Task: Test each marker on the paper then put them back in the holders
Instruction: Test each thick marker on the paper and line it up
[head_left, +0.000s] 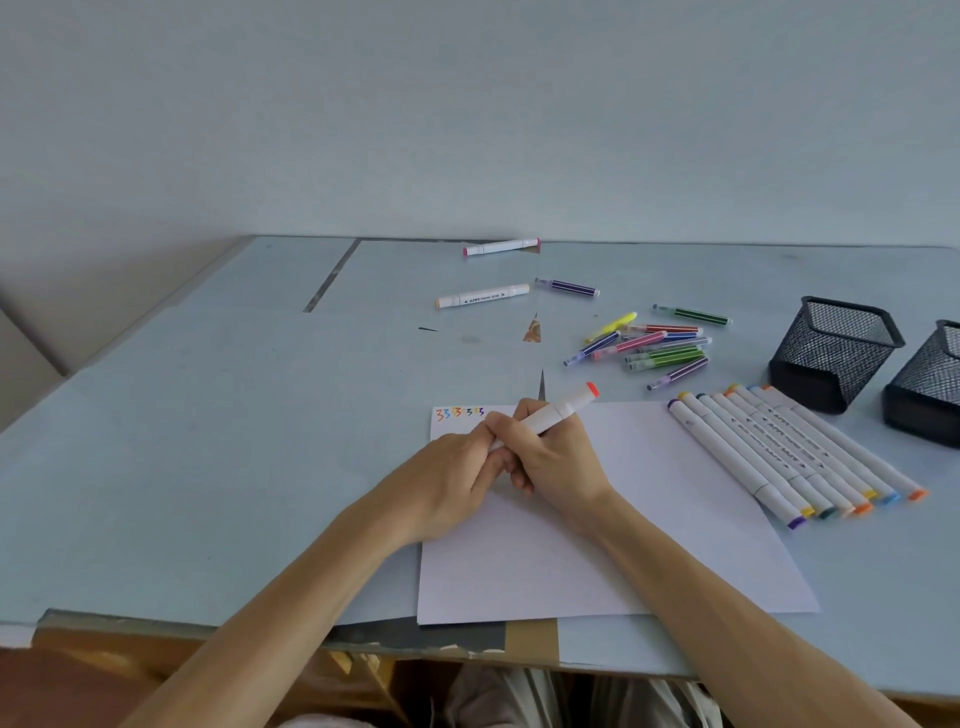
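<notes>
Both hands meet over the paper (597, 519): right hand (558, 457) grips the red-tipped marker (558, 413), left hand (457, 475) pinches its lower end, likely uncapping; next, scribble, then the holders (836, 353) at two o'clock

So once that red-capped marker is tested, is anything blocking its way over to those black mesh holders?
Nothing solid blocks it. Both hands hold the red-capped marker above the paper. The mesh holders stand to the right with open tops. Between lie a row of white markers and a pile of thin pens, flat on the table, easily passed over.
</notes>
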